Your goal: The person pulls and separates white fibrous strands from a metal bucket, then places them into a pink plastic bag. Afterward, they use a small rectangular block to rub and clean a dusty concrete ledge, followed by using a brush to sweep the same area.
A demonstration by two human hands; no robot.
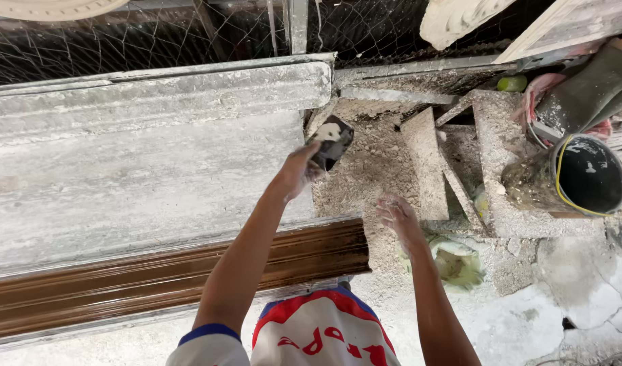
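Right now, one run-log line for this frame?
left hand: holds plaster-smeared dark flat scraper at end of long grey plaster slab | right hand: open, empty, over crusted floor | brown grooved mould: untouched

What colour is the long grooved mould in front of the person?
The grooved mould is glossy dark brown with lighter streaks, seen in the head view.

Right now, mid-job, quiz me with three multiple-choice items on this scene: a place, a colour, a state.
1. Where is the black bucket?
A. far right
B. on the long mould
C. by the left edge

2. What colour is the ridged mould nearest the person?
A. green
B. brown
C. blue

3. What is the left hand doing?
A. resting empty
B. gripping a plaster-smeared scraper
C. holding the bucket

Answers: A, it lies tipped at the right; B, glossy brown ribs; B, fingers close on the scraper while the right hand hangs open.
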